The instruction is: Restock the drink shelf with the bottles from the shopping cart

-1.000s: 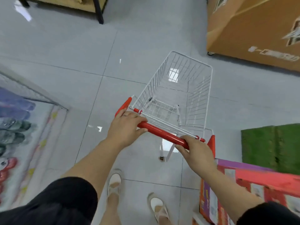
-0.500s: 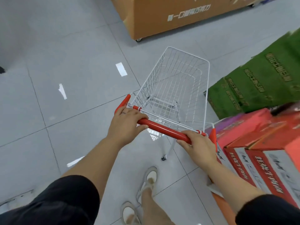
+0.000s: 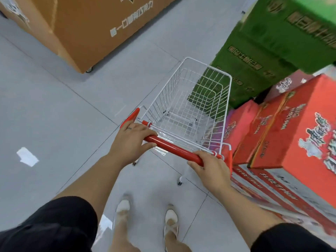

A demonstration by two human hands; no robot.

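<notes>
The floor [image 3: 54,106] is laid with large pale grey tiles divided by thin dark joints, and a white patch [image 3: 27,157] is seen on it at the left. A big brown cardboard box [image 3: 87,24], printed with white characters, is set on small casters at the top left. At the right, green cartons [image 3: 272,48] are stacked behind red cartons [image 3: 294,124], whose print is blurred.

The grey tiled floor [image 3: 54,106] carries a white wire shopping cart [image 3: 187,113] on small wheels, with a big brown cardboard box [image 3: 87,24] on casters well beyond it to the left. Stacked green cartons [image 3: 272,51] and red cartons [image 3: 291,133] stand just beside the cart on its right. A white scrap [image 3: 27,157] lies on the tiles far left, and two pale shoes [image 3: 123,206] stand behind the cart.
</notes>
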